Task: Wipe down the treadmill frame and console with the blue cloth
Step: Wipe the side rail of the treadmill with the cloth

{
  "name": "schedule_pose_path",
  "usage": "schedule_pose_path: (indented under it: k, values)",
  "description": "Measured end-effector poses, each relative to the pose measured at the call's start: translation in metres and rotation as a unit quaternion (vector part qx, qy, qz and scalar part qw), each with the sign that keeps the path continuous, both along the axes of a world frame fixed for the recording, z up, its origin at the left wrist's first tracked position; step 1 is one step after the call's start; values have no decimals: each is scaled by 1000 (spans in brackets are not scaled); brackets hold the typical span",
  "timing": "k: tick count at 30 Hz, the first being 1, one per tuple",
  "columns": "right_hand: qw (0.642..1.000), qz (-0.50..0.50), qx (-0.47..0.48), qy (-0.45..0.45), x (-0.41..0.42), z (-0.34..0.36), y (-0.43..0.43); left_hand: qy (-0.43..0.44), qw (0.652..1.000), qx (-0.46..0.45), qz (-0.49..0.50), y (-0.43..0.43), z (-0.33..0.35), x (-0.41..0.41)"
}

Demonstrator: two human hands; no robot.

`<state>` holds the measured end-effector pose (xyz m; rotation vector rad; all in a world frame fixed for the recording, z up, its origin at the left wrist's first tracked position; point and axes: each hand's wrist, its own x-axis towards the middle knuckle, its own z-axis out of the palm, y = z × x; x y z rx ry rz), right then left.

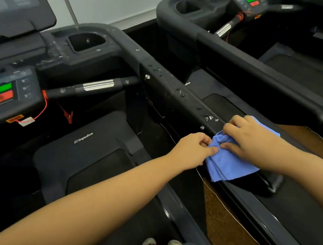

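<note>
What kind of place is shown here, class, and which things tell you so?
Probably a gym: a dark grey treadmill with a green-and-red-button console, a second grey treadmill alongside, and a red safety-clip cord.

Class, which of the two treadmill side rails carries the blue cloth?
The nearer rail, speckled with droplets, bears the blue cloth; the farther rail has none.

— What can we read here?
— We read "impulse" on the motor cover (pixel 84 147).
— Any numbers?
— We see 9, 6 and 3 running down the console (pixel 24 88) keys. The screen text is too blurred for us.
</note>
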<state>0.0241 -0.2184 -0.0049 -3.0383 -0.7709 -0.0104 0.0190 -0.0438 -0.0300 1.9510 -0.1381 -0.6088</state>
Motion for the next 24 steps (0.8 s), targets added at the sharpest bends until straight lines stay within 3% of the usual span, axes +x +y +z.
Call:
schedule_pose_path:
  k: [5, 9, 14, 18, 24]
  values:
    - [992, -90, -16, 82, -1, 11, 8, 196, 969, -146, 35, -3, -3, -1]
    - [990, -89, 10, 109, 1, 13, 11, 243, 948, -190, 73, -11, -8, -1]
    - [990, -94, 18, 104, 0, 17, 16, 218, 959, -165, 67, -10, -5, 0]
    - [984, -117, 123, 47, -9, 26, 35, 156, 979, -122, 41, 19, 8, 10]
    - [969, -87, 229, 37, -7, 42, 81, 149, 973, -177, 9, 69, 42, 18]
